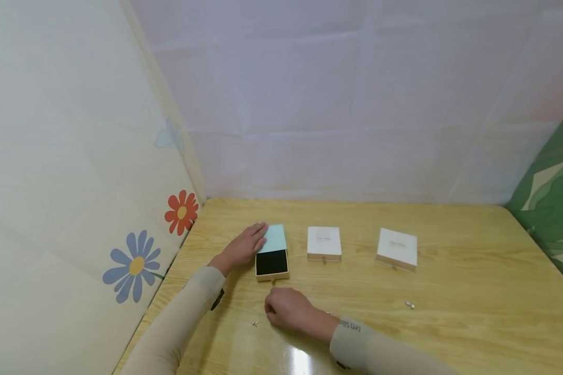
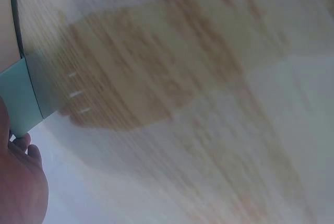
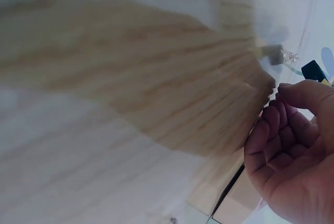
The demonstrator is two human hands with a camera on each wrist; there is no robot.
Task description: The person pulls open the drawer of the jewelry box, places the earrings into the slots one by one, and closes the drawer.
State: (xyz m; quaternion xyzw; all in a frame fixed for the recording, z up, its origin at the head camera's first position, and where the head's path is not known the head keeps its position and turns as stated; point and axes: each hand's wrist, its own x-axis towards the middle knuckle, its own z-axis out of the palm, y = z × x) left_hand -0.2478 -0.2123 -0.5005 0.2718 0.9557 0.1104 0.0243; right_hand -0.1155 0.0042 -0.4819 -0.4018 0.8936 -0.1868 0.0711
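Mint-green sleeve of the open drawer box (image 1: 272,252) is steadied by the flat-fingered left hand (image 1: 242,248), while the loosely curled, empty right hand (image 1: 286,310) is held just in front, the small stud (image 1: 255,323) lying to its left on the bench (image 1: 450,291).

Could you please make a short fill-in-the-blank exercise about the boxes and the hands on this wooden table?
1. The left hand rests on the ____ sleeve of the open box.
2. The pulled-out drawer has a ____ lining.
3. Beside it on the table stand ____ closed white boxes.
4. The right hand, fingers curled, lies on the table ____ the drawer.

Missing words: turquoise; black; two; in front of
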